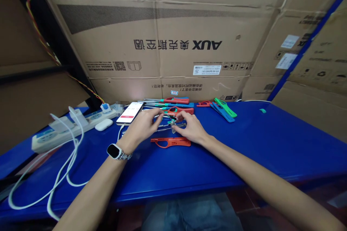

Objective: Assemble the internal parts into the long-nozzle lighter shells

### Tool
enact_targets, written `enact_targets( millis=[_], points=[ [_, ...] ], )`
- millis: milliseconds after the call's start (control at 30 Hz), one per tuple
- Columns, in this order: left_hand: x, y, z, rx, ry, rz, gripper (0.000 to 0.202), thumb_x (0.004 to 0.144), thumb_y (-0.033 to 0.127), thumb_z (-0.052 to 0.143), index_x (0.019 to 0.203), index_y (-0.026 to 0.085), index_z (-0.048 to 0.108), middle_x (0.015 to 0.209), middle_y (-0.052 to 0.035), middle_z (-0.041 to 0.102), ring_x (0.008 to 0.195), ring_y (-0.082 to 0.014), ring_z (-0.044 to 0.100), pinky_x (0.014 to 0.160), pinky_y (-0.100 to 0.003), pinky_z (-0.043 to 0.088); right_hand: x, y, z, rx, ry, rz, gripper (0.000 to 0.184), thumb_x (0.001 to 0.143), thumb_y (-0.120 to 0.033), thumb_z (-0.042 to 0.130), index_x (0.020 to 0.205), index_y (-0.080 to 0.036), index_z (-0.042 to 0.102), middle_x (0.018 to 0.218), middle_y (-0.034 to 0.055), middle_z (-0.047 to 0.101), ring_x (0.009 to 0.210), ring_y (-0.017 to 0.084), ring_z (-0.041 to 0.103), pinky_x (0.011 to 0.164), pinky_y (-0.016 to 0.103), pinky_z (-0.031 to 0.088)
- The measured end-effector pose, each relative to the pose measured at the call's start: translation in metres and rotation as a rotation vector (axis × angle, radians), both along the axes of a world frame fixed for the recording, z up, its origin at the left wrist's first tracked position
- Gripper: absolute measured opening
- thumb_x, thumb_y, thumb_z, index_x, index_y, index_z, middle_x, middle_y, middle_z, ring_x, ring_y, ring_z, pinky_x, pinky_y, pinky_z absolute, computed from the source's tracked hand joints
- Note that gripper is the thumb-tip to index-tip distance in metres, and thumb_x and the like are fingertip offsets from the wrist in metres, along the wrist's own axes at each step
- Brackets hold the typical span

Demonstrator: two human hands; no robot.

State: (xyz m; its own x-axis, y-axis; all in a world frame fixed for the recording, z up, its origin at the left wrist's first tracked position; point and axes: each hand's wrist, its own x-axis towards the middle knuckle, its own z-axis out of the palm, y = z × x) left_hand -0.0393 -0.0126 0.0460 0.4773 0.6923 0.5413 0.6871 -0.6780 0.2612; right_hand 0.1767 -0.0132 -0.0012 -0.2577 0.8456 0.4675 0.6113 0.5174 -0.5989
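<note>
Head view: left hand [146, 122] and right hand [191, 128] work mid-table, back from the near edge. Right fingers narrow, tips on a small clear part [173, 128] between the hands; left fingertips bunched, cannot tell what they hold. Orange handle shell [179, 142] lies just nearer the edge. Phone [130, 113] crowds the left; widest room is rightward over smooth blue tabletop [265, 144]. Materials: creased cardboard [176, 21] behind, flat-sided plastic handles [222, 114] at right, looped at one end.
</note>
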Motion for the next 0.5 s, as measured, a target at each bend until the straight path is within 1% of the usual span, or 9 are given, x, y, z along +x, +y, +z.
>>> enact_targets(
  millis=[33, 67, 100, 167, 233, 300, 333, 433, 500],
  points=[
    [0.000, -0.001, 0.001, -0.001, -0.003, 0.000, 0.024, 0.098, 0.028, 0.045, 0.088, 0.018, 0.064, 0.072, -0.0022, 0.067, 0.065, -0.0177, 0.061, 0.065, -0.028, 0.043, 0.000, 0.002, -0.001, -0.032, 0.033, 0.010, 0.018, 0.081, -0.034, 0.067, 0.091, -0.021, 0.059, 0.092, 0.0019, 0.071, 0.086, 0.020, 0.066, 0.080, 0.035, 0.046],
    [0.000, -0.001, 0.001, -0.001, -0.007, 0.002, 0.024, 0.098, 0.028, 0.045, 0.087, 0.018, 0.064, 0.071, -0.0019, 0.066, 0.063, -0.0171, 0.060, 0.063, -0.028, 0.042, -0.001, 0.003, -0.003, -0.056, 0.072, 0.021, 0.012, 0.083, -0.031, 0.064, 0.086, -0.021, 0.059, 0.088, 0.0010, 0.071, 0.083, 0.018, 0.066, 0.078, 0.033, 0.046],
    [0.000, -0.001, 0.000, -0.003, -0.013, 0.005, 0.025, 0.098, 0.028, 0.045, 0.086, 0.018, 0.063, 0.070, -0.0016, 0.066, 0.062, -0.0165, 0.060, 0.062, -0.027, 0.041, 0.000, 0.005, -0.004, -0.072, 0.120, 0.033, 0.010, 0.084, -0.030, 0.062, 0.085, -0.021, 0.059, 0.087, 0.0007, 0.071, 0.081, 0.018, 0.066, 0.077, 0.032, 0.047],
    [-0.001, 0.000, -0.002, -0.016, -0.033, 0.012, 0.025, 0.098, 0.029, 0.045, 0.086, 0.018, 0.063, 0.069, -0.0010, 0.065, 0.059, -0.0151, 0.057, 0.059, -0.027, 0.039, 0.000, 0.007, -0.006, -0.097, 0.219, 0.067, 0.013, 0.082, -0.029, 0.064, 0.090, -0.020, 0.059, 0.091, 0.0014, 0.072, 0.085, 0.017, 0.067, 0.080, 0.033, 0.048],
    [0.000, 0.001, -0.004, -0.029, -0.062, 0.020, 0.024, 0.098, 0.030, 0.046, 0.089, 0.017, 0.064, 0.070, -0.0006, 0.065, 0.056, -0.0139, 0.055, 0.056, -0.026, 0.037, -0.002, 0.007, -0.007, -0.131, 0.273, 0.102, 0.027, 0.080, -0.031, 0.070, 0.102, -0.020, 0.060, 0.100, 0.0038, 0.072, 0.093, 0.019, 0.067, 0.087, 0.035, 0.048],
    [0.001, 0.001, -0.004, -0.029, -0.096, 0.026, 0.023, 0.098, 0.030, 0.046, 0.092, 0.017, 0.064, 0.069, -0.0002, 0.065, 0.054, -0.0131, 0.053, 0.054, -0.026, 0.035, -0.005, 0.006, -0.007, -0.166, 0.224, 0.088, 0.039, 0.076, -0.037, 0.076, 0.109, -0.021, 0.062, 0.108, 0.0061, 0.071, 0.103, 0.022, 0.064, 0.093, 0.040, 0.046],
    [0.001, 0.001, -0.004, -0.023, -0.115, 0.030, 0.023, 0.097, 0.030, 0.046, 0.092, 0.016, 0.064, 0.069, -0.0001, 0.065, 0.054, -0.0128, 0.052, 0.054, -0.025, 0.035, -0.008, 0.006, -0.007, -0.177, 0.170, 0.077, 0.040, 0.074, -0.039, 0.078, 0.108, -0.021, 0.065, 0.110, 0.0067, 0.070, 0.108, 0.024, 0.061, 0.097, 0.042, 0.043],
    [0.003, 0.000, -0.003, -0.008, -0.157, 0.038, 0.024, 0.097, 0.030, 0.046, 0.093, 0.016, 0.064, 0.069, -0.0001, 0.064, 0.055, -0.0125, 0.051, 0.054, -0.025, 0.034, -0.015, 0.006, -0.006, -0.170, 0.059, 0.100, 0.027, 0.075, -0.039, 0.078, 0.096, -0.022, 0.072, 0.113, 0.0052, 0.070, 0.118, 0.026, 0.055, 0.106, 0.047, 0.033],
    [0.003, -0.001, -0.003, -0.009, -0.165, 0.041, 0.024, 0.097, 0.030, 0.046, 0.093, 0.016, 0.064, 0.069, -0.0001, 0.064, 0.056, -0.0126, 0.052, 0.054, -0.025, 0.035, -0.020, 0.006, -0.005, -0.159, 0.082, 0.173, 0.017, 0.078, -0.034, 0.076, 0.090, -0.022, 0.072, 0.108, 0.0035, 0.071, 0.114, 0.024, 0.057, 0.107, 0.045, 0.032]
  ],
)
